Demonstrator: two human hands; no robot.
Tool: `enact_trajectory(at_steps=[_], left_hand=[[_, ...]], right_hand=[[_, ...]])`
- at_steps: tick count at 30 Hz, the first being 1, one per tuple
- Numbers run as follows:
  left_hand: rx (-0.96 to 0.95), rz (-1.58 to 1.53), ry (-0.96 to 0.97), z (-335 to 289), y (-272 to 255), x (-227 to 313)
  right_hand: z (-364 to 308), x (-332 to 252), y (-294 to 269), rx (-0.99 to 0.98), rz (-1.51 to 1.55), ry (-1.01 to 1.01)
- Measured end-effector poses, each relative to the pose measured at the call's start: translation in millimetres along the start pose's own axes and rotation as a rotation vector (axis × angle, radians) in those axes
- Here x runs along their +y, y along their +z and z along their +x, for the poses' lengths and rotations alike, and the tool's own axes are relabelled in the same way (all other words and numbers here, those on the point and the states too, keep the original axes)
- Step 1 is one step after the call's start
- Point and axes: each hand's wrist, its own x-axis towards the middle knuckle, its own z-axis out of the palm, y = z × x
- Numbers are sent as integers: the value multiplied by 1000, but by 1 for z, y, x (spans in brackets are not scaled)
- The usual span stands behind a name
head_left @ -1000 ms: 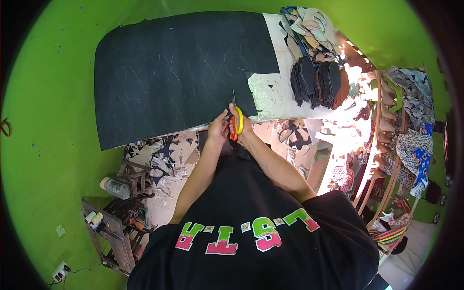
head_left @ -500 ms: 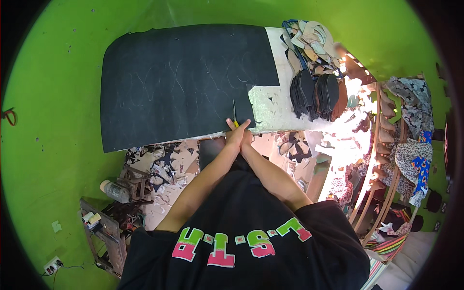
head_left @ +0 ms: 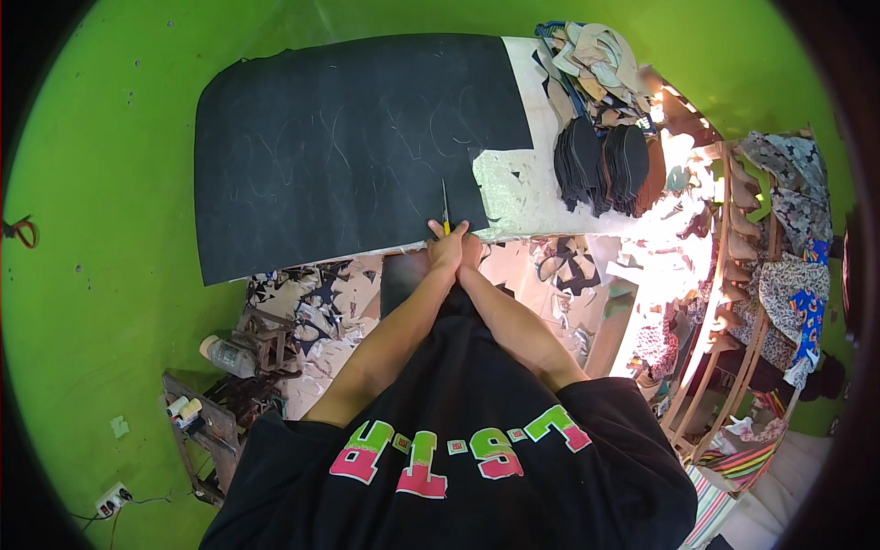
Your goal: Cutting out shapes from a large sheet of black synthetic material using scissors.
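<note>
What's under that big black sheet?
A pale tabletop shows to the right of the black sheet and seems to continue beneath it. Anything else underneath is covered.

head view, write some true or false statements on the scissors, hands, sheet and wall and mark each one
1. The scissors point away from the person, over the black sheet. True.
2. The left hand and right hand are held wide apart. False: they are close together by the scissors' handle.
3. The black sheet covers the whole table top. False: part of the pale top shows to its right.
4. Stacks of dark cut pieces lie to the right of the black sheet. True.
5. The wall on the left is blue. False: it is green.
</note>
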Motion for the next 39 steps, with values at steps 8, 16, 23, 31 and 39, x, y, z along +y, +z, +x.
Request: enact_trajectory(at_steps=[8, 16, 23, 31, 39], left_hand=[[-16, 13, 97, 8, 10, -10], [-317, -591, -318, -1, -28, -1], [-322, -957, -388, 43, -57, -15], [-408, -1219, -270, 57, -45, -9], [-443, -1189, -218, 46, -54, 3]], right_hand=[[23, 30, 7, 14, -172, -152], [-11, 2, -29, -305, 605, 207], [-35, -8, -69, -616, 568, 363], [-41, -51, -92, -661, 512, 306], [-30, -60, -94, -658, 368, 350]])
